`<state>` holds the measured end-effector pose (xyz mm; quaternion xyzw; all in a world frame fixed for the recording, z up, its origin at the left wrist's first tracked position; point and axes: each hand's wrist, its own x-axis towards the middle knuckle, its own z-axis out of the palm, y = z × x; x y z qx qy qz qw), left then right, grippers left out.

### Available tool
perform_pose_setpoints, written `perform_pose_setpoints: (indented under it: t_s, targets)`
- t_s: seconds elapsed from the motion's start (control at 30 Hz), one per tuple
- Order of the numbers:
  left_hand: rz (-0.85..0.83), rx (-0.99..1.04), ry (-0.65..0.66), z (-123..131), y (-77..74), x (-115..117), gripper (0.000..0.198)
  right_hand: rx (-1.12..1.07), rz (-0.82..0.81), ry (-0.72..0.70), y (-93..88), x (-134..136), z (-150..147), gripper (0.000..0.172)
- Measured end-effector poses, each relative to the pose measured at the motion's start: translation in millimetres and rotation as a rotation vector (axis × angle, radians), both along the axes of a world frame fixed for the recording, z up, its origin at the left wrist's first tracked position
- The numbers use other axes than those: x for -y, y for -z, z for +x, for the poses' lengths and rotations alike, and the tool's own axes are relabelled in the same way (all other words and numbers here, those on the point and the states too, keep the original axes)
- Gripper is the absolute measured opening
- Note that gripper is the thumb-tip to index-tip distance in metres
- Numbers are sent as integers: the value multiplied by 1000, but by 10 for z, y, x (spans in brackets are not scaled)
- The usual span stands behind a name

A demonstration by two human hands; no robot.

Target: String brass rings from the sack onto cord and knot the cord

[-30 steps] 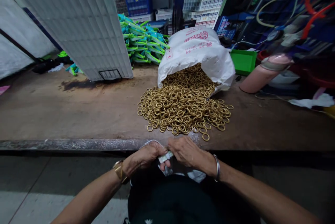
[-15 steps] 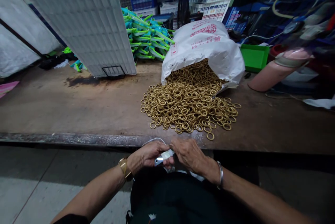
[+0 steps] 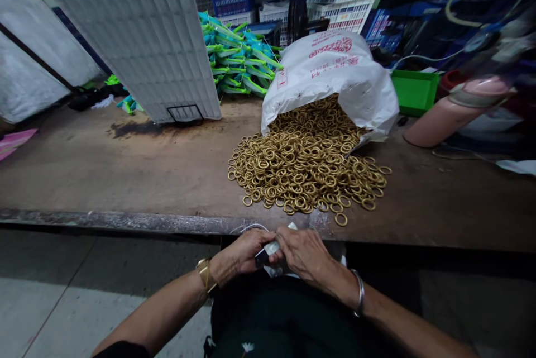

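Together, both hands' fingers [image 3: 274, 240] pinching small packet [image 3: 271, 248]

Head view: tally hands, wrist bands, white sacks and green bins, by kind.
Hands: 2, left hand and right hand, both on a small pale piece
Wrist bands: 2, gold band, silver bangle
White sack: 1
Green bin: 1
Total: 6

Dim, uneven light is falling from overhead, brightest on the white plastic sack [image 3: 335, 76] and the heap of brass-coloured metal rings [image 3: 305, 168] — these are staying sharp. The brown wooden worktop [image 3: 125, 173] is bowing at the edges, wide-lens stretching — the far right clutter is smearing into blur, and deep shadow is pooling below the worktop's front edge.
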<state>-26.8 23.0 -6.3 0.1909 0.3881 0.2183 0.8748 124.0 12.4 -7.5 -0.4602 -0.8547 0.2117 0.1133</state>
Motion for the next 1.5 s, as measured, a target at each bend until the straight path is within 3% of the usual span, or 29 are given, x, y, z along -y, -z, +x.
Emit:
perform_pose_setpoints:
  t_s: [0.13, 0.43, 0.9, 1.07, 1.27, 1.5]
  targets:
    - [47, -12, -71, 2, -34, 35, 24, -19, 17, -14, 94, 30, 16, 14]
    - [135, -45, -153, -1, -107, 68, 26, -21, 44, -26, -221, 80, -82, 15]
    - [315, -191, -321, -105, -97, -48, 35, -182, 122, -135, -212, 242, -120, 18]
    - [386, -111, -385, -147, -144, -88, 34, -248, 63, -80, -247, 207, -76, 21]
    - [401, 38, -347, -133, -243, -89, 29, -389, -112, 70, -204, -10, -2, 24]
    - [351, 65, -233, -89, -196, 7, 30, -332, -76, 113, -84, -156, 48, 20]
